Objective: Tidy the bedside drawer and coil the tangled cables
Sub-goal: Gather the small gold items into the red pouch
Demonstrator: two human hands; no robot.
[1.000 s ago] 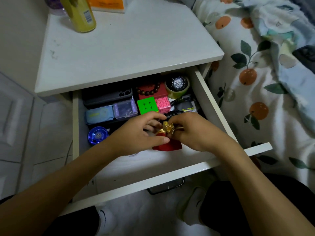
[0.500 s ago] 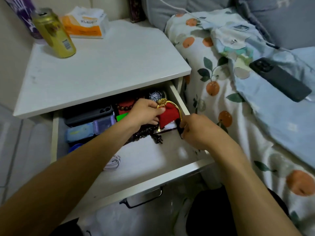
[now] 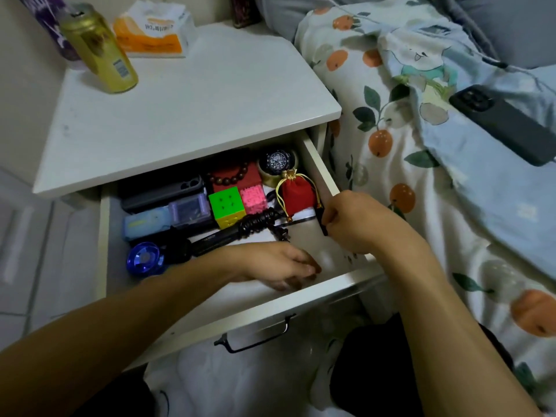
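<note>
The drawer [image 3: 319, 164] stands pulled out in the middle of the frame, under the white counter [image 3: 186, 115]. The left hand [image 3: 279, 267] reaches in low at the drawer's front, palm down; its fingers [image 3: 304, 273] look loosely bent against the white drawer floor, and I cannot tell whether they hold anything. The right hand [image 3: 358, 221] sits at the drawer's right wall, fingers curled and pinching a small black object [image 3: 322, 224], too dark to identify.

Just left of that hand, a red pouch [image 3: 298, 192] with gold cord lies near the drawer's back right, below a black watch [image 3: 278, 160] on its round stand. Moving left: a pink cube [image 3: 255, 198], a green puzzle cube [image 3: 226, 206], a red box [image 3: 237, 177] with brown beads on it, a grey phone case [image 3: 162, 191], two small plastic boxes [image 3: 168, 218], and a blue yo-yo [image 3: 146, 259] at lower left. A dark bead string [image 3: 258, 222] and a black pen-like stick [image 3: 215, 240] lie across the middle.

Upper left of the frame, a gold can [image 3: 100, 51] and a tissue pack [image 3: 153, 31] stand on the counter. At right, a dark phone [image 3: 505, 124] rests on the bed [image 3: 391, 164].
</note>
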